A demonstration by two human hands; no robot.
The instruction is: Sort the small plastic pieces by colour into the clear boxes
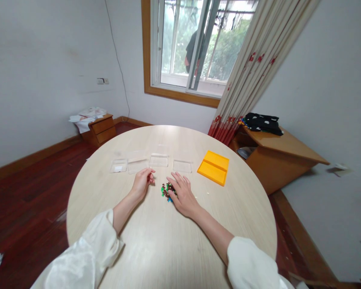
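A small heap of tiny coloured pieces (166, 190), green, red, blue and dark, lies on the round pale wooden table (156, 241). My right hand (183, 193) lies flat beside the heap with fingers stretched out, its thumb side touching the pieces. My left hand (143, 180) rests a little to the left of the heap, fingers curled in a pinch; what they hold, if anything, is too small to name. Both arms wear white sleeves.
Beyond the hands stands a row of clear plastic boxes and lids (159, 160), and an open yellow box (213, 167) to their right. A wooden cabinet (276, 156) with dark cloth stands right of the table, a small drawer unit (99, 128) at the left wall.
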